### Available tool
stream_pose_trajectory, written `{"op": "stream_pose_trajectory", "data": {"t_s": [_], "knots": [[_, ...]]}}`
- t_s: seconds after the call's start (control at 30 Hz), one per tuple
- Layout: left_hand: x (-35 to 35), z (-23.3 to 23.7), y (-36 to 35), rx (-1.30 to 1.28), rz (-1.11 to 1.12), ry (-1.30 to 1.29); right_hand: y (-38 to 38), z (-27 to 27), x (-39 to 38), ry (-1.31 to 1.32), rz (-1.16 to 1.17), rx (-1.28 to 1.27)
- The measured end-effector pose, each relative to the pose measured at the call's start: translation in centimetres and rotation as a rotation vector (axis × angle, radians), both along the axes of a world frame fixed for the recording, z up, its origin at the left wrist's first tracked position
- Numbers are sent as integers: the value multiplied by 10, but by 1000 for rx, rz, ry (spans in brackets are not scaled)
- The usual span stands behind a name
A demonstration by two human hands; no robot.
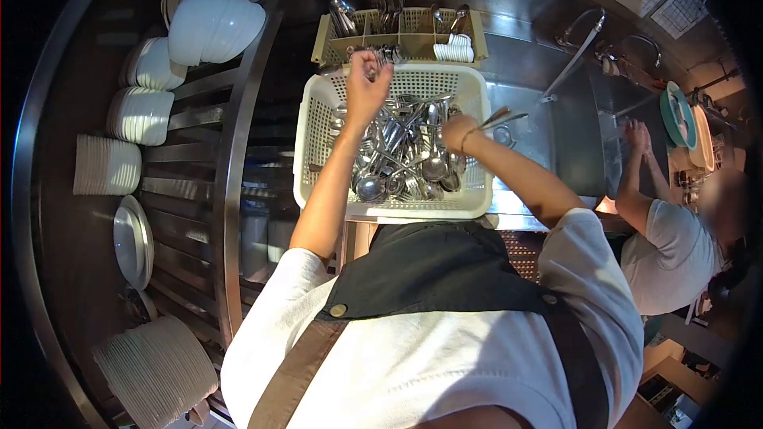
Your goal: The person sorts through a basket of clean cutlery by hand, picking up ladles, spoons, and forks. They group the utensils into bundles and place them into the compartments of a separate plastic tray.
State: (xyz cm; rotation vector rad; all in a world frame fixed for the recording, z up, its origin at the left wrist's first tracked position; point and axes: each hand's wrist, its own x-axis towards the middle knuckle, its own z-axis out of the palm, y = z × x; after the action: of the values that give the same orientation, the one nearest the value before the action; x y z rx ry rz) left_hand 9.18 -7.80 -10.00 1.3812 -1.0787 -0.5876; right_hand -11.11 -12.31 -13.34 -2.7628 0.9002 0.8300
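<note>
Both hands work over the white basket [318, 151]: your left hand [367, 87] clenches cutlery [332, 70] at its far rim, your right hand [461, 133] grasps utensils [505, 117] at its right edge.

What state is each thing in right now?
Basket, holds a jumbled pile of cutlery.
Sorting tray, partly filled, pieces standing upright.
Left hand, fingers closed, at the basket's far rim.
Right hand, closed on a few utensils.
Bowls, stacked on the rack.

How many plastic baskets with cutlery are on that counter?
2. The white basket is nearest the person; the beige divided basket sits just behind it. Others may be hidden.
</note>
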Motion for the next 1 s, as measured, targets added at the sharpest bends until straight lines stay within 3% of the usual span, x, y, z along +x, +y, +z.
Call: {"op": "stream_pose_trajectory", "data": {"t_s": [0.1, 0.23, 0.27, 0.33, 0.6, 0.8, 0.93, 0.97, 1.0], "knots": [[-15, -34, -7, -214, -67, -31, 22, -43, -7, -84, -46, -50], [-41, -38, 14, 575, -534, -666, 33, -54, -14, -84, -86, -88], [-45, -49, 15, 573, -536, -668, 34, -53, -18, -114, -44, -136], [-49, -80, 16, 541, -633, -1118, 36, -45, -23, -144, -5, -189], [-55, -83, 29, 322, -768, -1141, 44, -38, -38, -210, -34, -271], [-47, -76, 24, 67, -661, -1066, 46, -30, -40, -200, 11, -244], [-32, -45, 22, -47, -260, -655, 42, -32, -42, -181, 13, -268], [-27, -37, 21, -43, -258, -655, 42, -29, -40, -189, -14, -237], [-20, -32, 18, -25, -133, -412, 41, -27, -38, -196, -42, -207]]}}
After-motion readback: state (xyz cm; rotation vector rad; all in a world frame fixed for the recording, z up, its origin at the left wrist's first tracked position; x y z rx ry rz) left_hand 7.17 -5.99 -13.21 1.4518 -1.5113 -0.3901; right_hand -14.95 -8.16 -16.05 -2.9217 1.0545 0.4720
